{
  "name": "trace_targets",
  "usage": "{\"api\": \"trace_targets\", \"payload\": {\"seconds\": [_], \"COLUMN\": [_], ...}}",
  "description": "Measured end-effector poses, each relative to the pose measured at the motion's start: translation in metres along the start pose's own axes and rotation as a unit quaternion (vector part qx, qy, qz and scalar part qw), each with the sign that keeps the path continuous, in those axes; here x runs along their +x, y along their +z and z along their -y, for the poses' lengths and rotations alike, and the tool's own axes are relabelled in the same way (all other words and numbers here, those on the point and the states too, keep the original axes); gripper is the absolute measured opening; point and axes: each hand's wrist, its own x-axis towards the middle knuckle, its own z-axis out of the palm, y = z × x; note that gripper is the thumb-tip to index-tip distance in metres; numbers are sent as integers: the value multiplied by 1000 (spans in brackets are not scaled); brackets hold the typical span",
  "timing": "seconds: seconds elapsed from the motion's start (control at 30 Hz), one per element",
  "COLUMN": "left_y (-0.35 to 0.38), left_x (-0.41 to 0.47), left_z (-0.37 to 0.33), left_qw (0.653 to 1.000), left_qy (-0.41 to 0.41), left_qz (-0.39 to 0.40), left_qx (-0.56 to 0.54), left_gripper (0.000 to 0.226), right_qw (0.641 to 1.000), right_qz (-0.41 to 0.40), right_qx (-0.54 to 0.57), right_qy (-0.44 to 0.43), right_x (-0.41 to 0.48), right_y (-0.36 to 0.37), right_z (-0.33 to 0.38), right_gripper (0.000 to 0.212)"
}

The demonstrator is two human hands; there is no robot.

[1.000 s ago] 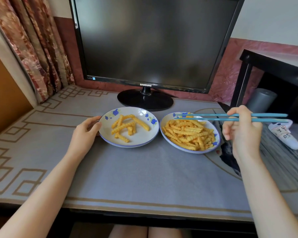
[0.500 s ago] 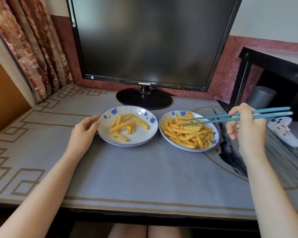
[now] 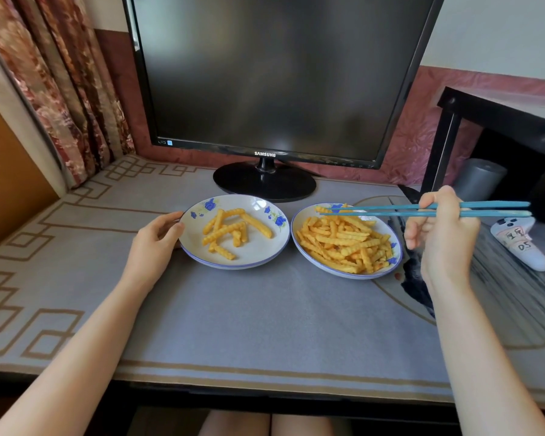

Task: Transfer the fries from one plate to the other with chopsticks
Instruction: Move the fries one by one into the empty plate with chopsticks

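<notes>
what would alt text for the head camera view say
A right hand holds blue chopsticks over a full plate of fries, while the left hand steadies a plate with few fries, before a dark monitor.

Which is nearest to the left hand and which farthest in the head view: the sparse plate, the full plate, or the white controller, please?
1. Sparse plate, touching the left hand at its rim.
2. Full plate, to the right, beside the first.
3. White controller, far right, beyond the right hand.
</notes>
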Motion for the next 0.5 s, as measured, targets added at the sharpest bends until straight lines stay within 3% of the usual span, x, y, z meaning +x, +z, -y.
{"api": "trace_targets", "payload": {"seconds": [0.23, 0.5], "left_y": [0, 0], "left_x": [0, 0], "left_z": [0, 0], "left_qw": [1000, 1000], "left_qy": [3, 2], "left_qz": [-4, -2], "left_qx": [-4, -5], "left_gripper": [27, 27], "right_qw": [995, 984], "right_qz": [52, 155], "right_qx": [52, -7], "right_qy": [63, 84], "right_x": [-16, -41], "right_y": [40, 78], "right_z": [-4, -15], "right_gripper": [30, 32]}}
